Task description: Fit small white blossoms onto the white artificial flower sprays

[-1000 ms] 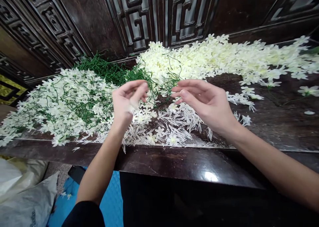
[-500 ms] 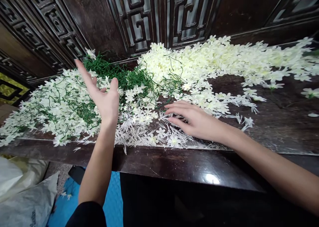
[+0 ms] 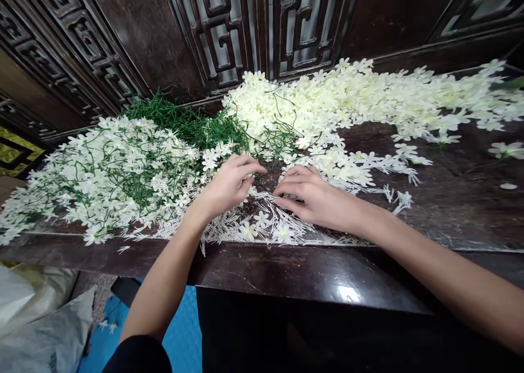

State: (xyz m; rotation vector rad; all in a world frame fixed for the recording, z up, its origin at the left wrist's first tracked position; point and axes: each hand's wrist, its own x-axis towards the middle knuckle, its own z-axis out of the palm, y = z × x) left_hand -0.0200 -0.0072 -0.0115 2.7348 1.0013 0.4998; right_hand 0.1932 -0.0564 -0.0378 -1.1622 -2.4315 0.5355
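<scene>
My left hand and my right hand rest close together on a dark wooden tabletop, fingers curled down into scattered white plastic flower parts. Each hand's fingertips pinch at small pieces that I cannot make out. Left of my hands lies a heap of white flowers on green stems. A bundle of bare green stems sits behind them. A long pile of loose cream-white blossoms stretches to the right.
Carved dark wooden panels stand right behind the table. Below the table edge at the left are pale plastic sacks and a blue mat. A few stray blossoms lie at the far right.
My left hand, flung open over the left heap half a second ago, has come back down beside the right hand. The right hand has stayed low on the small white parts.
</scene>
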